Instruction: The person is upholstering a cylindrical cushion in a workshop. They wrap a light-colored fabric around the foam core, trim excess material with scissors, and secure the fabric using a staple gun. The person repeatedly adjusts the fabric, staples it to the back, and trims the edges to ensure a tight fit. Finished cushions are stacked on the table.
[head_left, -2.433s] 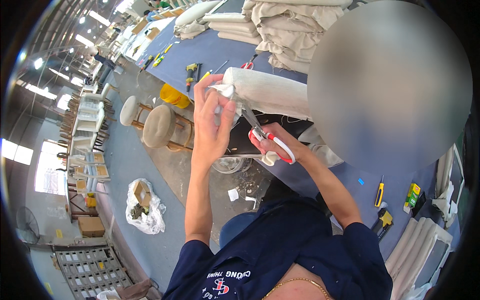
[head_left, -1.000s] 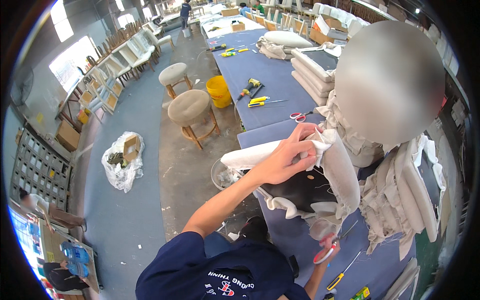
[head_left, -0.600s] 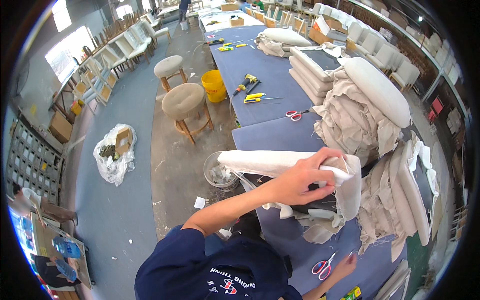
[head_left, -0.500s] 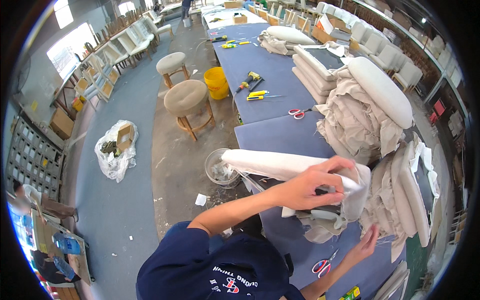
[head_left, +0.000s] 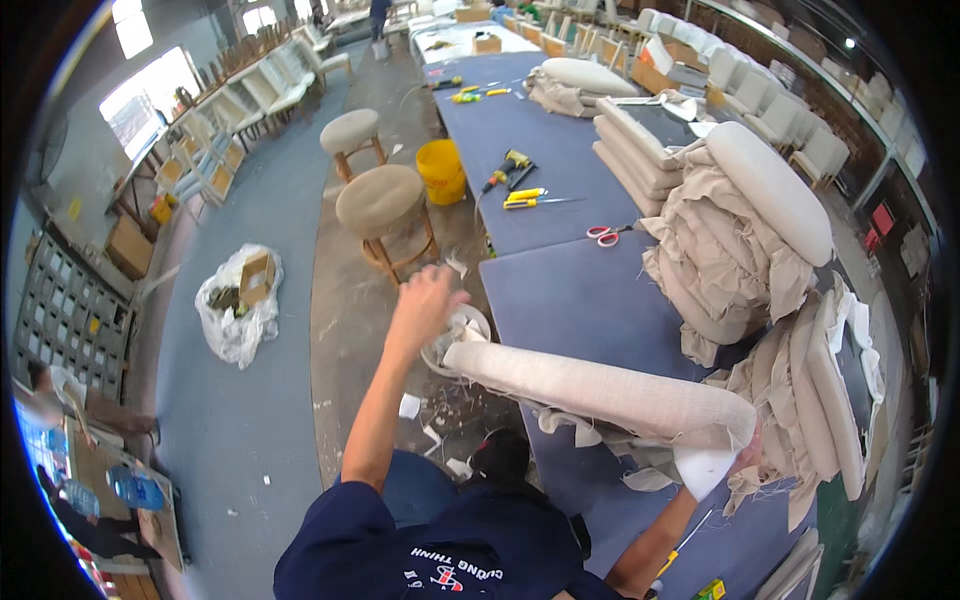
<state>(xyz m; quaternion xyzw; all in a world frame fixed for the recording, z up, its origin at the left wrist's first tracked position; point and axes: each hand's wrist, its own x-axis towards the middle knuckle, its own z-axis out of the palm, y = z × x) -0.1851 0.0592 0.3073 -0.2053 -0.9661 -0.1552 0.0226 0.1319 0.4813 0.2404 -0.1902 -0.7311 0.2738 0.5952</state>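
A long beige upholstered cushion (head_left: pixel 600 395) lies across the near edge of the blue worktable (head_left: pixel 580 290), with loose fabric hanging from its right end. My right hand (head_left: pixel 748 452) grips that right end from behind and is mostly hidden by the fabric. My left hand (head_left: pixel 432 298) is blurred and hovers just above the cushion's left end, apart from it and holding nothing. Below it a white bucket (head_left: pixel 478 322) stands on the floor.
Red scissors (head_left: pixel 603 234) and yellow tools (head_left: pixel 525 195) lie on the table. A stack of cushions and covers (head_left: pixel 740 230) fills its right side. Two round stools (head_left: pixel 380 200), a yellow bucket (head_left: pixel 441 170) and a bag of rubbish (head_left: pixel 238 300) stand on the floor at left.
My left hand left the cushion's right end and swung to its left end. My right hand came up from the scissors below and took hold of the right end.
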